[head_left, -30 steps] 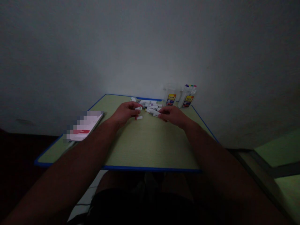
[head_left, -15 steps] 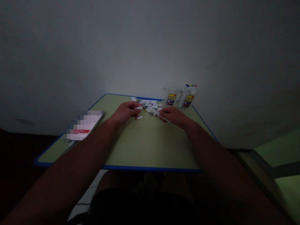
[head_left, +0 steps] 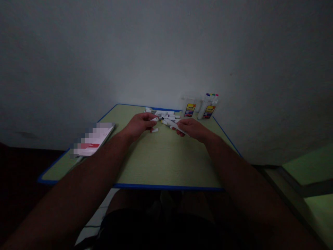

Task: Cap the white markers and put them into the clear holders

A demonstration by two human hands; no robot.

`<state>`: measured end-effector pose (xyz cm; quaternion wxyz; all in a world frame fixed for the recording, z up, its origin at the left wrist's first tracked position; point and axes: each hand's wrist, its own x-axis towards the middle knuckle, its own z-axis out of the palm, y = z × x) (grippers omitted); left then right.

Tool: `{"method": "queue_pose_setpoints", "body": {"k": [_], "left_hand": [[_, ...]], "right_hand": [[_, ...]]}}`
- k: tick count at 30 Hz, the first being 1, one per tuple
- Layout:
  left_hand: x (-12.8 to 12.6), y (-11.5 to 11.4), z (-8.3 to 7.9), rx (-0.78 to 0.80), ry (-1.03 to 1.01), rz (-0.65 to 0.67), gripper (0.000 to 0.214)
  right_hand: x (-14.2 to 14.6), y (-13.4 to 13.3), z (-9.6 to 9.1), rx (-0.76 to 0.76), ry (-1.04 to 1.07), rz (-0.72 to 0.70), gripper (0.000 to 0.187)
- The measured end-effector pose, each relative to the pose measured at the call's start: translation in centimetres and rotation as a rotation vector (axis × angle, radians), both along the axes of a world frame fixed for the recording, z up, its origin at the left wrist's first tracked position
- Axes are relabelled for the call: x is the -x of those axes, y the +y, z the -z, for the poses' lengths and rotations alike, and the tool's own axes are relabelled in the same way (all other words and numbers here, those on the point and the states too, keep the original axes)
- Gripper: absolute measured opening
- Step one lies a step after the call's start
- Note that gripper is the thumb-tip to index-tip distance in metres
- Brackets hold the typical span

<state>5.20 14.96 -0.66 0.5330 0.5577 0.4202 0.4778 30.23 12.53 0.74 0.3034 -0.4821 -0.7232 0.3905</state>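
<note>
Your left hand [head_left: 140, 124] pinches a white cap [head_left: 155, 119], and the white marker [head_left: 172, 124] clamped in your right hand [head_left: 191, 127] now slants further toward you above the tabletop [head_left: 166, 163], the two still apart

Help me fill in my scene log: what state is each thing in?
Small white piece, pinched in the left hand
White marker, gripped in the right hand, slanted
Red-and-white piece, lying loose near the left hand
Other markers, lying heaped
Left container, standing
Right container, standing, coloured marker ends at its top
Partly pixelated object, lying flat
</note>
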Motion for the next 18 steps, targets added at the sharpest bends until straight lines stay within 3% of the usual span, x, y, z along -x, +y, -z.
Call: {"method": "queue_pose_setpoints", "body": {"k": [10, 18], "left_hand": [[-0.17, -0.3, -0.24, -0.008, 0.0, 0.004, 0.017], [-0.08, -0.12, 0.02, -0.023, -0.01, 0.017, 0.02]], "right_hand": [[0.2, -0.34, -0.3, 0.055, 0.175, -0.014, 0.018], [0.07, -0.33, -0.2, 0.03, 0.163, -0.026, 0.019]]}}
